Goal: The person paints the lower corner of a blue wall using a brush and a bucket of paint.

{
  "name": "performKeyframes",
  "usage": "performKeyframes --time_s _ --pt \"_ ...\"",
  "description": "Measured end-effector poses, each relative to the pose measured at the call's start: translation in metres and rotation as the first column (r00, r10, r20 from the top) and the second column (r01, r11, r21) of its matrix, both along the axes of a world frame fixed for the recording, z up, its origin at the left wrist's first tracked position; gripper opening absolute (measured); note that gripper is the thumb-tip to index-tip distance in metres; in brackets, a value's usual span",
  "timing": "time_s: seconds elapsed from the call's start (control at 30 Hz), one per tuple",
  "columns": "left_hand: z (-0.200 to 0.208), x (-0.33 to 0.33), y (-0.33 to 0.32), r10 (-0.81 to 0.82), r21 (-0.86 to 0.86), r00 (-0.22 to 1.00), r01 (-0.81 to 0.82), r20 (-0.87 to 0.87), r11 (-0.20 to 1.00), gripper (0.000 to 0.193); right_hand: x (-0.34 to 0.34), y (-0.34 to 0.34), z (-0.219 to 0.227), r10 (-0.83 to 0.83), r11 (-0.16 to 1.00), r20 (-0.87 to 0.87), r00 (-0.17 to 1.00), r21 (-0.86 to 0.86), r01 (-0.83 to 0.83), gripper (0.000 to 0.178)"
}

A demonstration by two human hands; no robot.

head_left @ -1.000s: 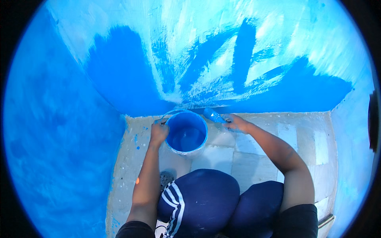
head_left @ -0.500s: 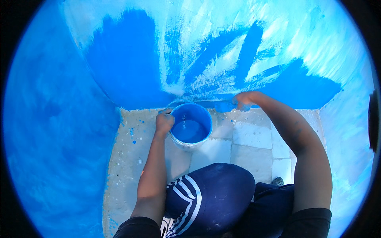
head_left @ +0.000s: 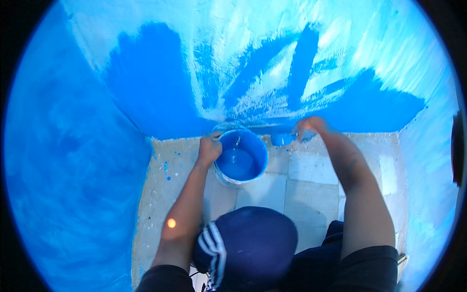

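A round bucket [head_left: 257,146] stands on the tiled floor close to the wall, with blue paint [head_left: 238,165] inside. My left hand [head_left: 210,149] is closed on the bucket's left rim. To the right of the bucket, my right hand [head_left: 309,129] is closed around a paintbrush [head_left: 282,139] whose head is coated in blue. The brush is low, where the wall meets the floor, pointing toward the bucket. Its handle is mostly hidden by my fingers. The wall ahead [head_left: 153,82] carries solid blue patches and broad strokes over a paler, streaky coat.
A blue side wall [head_left: 63,146] rises at the left, and a pale blue wall [head_left: 428,180] at the right. Light floor tiles [head_left: 311,168] lie between them, with blue paint spots at the left. My bent knee [head_left: 255,238] is just behind the bucket.
The brush and my right hand have shifted slightly right in view. The bucket and my left hand also appear a little farther right and lower. My knee has moved left.
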State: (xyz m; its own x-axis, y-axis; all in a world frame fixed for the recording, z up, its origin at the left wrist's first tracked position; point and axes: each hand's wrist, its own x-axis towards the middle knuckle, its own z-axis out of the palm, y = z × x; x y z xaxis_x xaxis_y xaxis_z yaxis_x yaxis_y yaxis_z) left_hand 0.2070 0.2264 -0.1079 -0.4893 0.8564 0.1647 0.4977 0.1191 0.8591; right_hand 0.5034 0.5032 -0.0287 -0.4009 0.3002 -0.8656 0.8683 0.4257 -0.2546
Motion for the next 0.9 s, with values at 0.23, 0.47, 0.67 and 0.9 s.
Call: performKeyframes --time_s 0.23,0.47,0.67,0.9 --pt "0.069 0.005 0.022 -0.36 -0.341 0.897 0.265 -0.255 0.902 0.052 0.035 0.006 -0.001 -0.27 0.959 -0.224 0.937 -0.148 0.241 0.036" --pt "0.11 0.006 0.05 -0.716 -0.662 0.67 0.449 -0.194 0.6 0.068 0.061 -0.062 -0.07 -0.815 0.579 -0.409 0.411 -0.532 0.618 0.02" --pt "0.089 -0.017 0.038 -0.672 -0.603 0.74 0.534 -0.005 0.593 0.074 0.028 -0.134 -0.098 -0.792 0.245 -0.583 -0.182 -0.576 0.78 0.019" --pt "0.097 -0.04 0.039 -0.643 -0.602 0.747 0.595 0.171 0.532 0.07 -0.052 -0.169 -0.127 -0.581 0.318 -0.814 0.003 -0.223 0.921 0.022"
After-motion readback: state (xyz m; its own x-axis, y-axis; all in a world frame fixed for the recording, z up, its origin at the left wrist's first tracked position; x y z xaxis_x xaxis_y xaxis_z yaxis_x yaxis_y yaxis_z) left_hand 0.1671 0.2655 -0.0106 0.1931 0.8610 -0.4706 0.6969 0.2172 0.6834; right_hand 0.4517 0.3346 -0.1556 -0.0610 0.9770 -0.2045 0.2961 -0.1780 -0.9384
